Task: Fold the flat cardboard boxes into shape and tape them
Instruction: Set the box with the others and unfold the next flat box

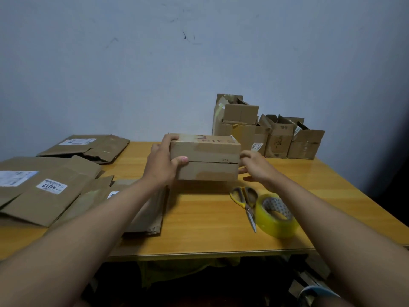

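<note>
A folded brown cardboard box (pixel 205 159) stands on the wooden table (pixel 199 229), its closed flaps facing me with the seam running across the middle. My left hand (pixel 162 163) grips its left end, fingers over the top edge and thumb pressed on the seam. At the box's right end my right hand (pixel 256 168) has loosely spread fingers touching the side. Flat cardboard boxes (pixel 46 196) with white labels lie stacked to the left. A roll of yellowish tape (pixel 275 216) and yellow-handled scissors (pixel 246 203) lie to the right of the box, near my right forearm.
Several formed boxes (pixel 265 134) with open flaps stand against the wall at the back right. Another flattened box (pixel 88 147) lies at the back left. The table's front edge runs just below the tape; the floor under it is dark and cluttered.
</note>
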